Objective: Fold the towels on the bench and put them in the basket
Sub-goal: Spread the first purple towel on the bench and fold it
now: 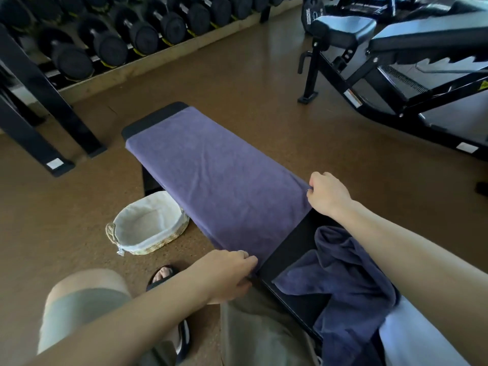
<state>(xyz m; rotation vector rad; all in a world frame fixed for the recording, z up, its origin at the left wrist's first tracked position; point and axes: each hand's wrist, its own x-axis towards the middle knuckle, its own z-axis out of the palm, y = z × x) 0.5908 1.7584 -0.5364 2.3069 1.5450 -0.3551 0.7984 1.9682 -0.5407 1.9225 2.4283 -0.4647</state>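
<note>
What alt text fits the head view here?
A person's left hand and right hand pinch the near corners of a purple towel spread flat on a black bench. A crumpled dark blue towel lies nearer; a lined basket sits on the floor.

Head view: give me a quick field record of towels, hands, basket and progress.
spread towel: purple towel flat along the bench
left hand: left hand pinches its near left corner
right hand: right hand pinches its near right corner
second towel: dark blue towel, crumpled on the bench's near end
basket: basket on the floor left of the bench, no towel inside
progress: nothing folded yet
</note>
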